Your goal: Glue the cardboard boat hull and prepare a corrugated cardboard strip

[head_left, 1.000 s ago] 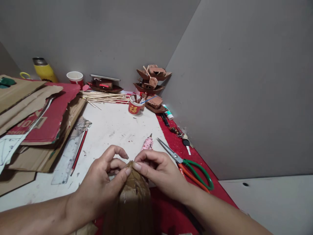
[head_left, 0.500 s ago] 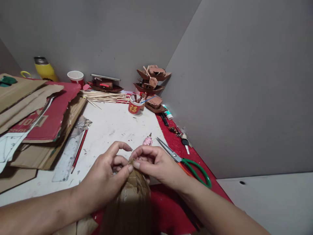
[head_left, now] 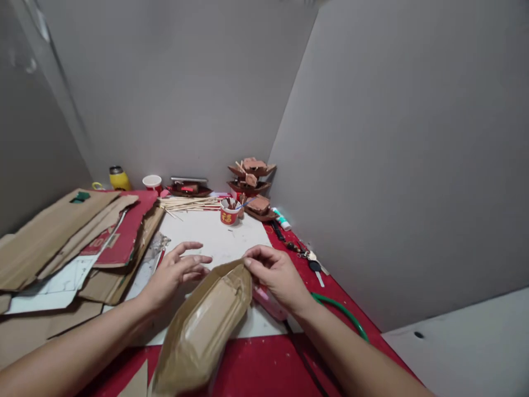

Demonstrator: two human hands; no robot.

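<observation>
A brown cardboard boat hull (head_left: pixel 215 314), hollow with raised sides and a shiny patch inside, slants across the front of the table. My right hand (head_left: pixel 273 275) pinches its far pointed tip between thumb and fingers. Left of the hull, my left hand (head_left: pixel 179 273) is apart from it, fingers spread and holding nothing. Under my right hand lies a pink glue gun (head_left: pixel 269 302), partly covered, with a dark cord running toward the front. A green scissors handle (head_left: pixel 347 313) shows beyond my right wrist; the blades are hidden.
Stacked cardboard sheets (head_left: pixel 53 237) fill the left side. At the back are thin wooden sticks (head_left: pixel 190 204), a red paper cup (head_left: pixel 229 212), small brown model boats (head_left: pixel 250 182) and a yellow bottle (head_left: pixel 119 179). Keys (head_left: pixel 316 267) lie along the right edge, beside a grey wall (head_left: pixel 384 165).
My left hand has let go of the hull's tip and moved left, opening. The hull has tipped so its inside shows, still held by my right hand. The view has tilted up.
</observation>
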